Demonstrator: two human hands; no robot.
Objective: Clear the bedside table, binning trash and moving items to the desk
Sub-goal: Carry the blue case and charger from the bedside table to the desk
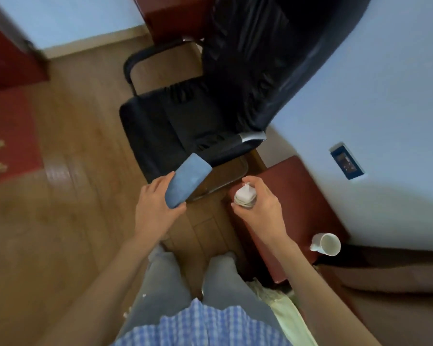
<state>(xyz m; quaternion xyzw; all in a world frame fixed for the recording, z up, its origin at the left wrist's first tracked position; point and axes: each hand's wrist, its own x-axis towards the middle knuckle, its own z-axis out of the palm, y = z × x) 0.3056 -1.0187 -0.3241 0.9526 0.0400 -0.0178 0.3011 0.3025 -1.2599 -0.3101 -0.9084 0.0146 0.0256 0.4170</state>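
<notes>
My left hand (155, 203) grips a blue fabric-covered case (188, 179) by its near end, held over the floor in front of the chair. My right hand (260, 203) is closed around a white charger with its cable wound round it (245, 197), just above the near left corner of the red-brown bedside table (300, 196). A white mug (326, 244) stands on the near right part of that table. A red-brown piece of furniture, perhaps the desk (170, 16), shows at the top behind the chair.
A black office chair (198, 121) stands straight ahead, its seat near the blue case. A wall socket (346, 161) sits on the pale wall at right. A red mat (8, 136) lies on the wooden floor at left. Bedding is at lower right.
</notes>
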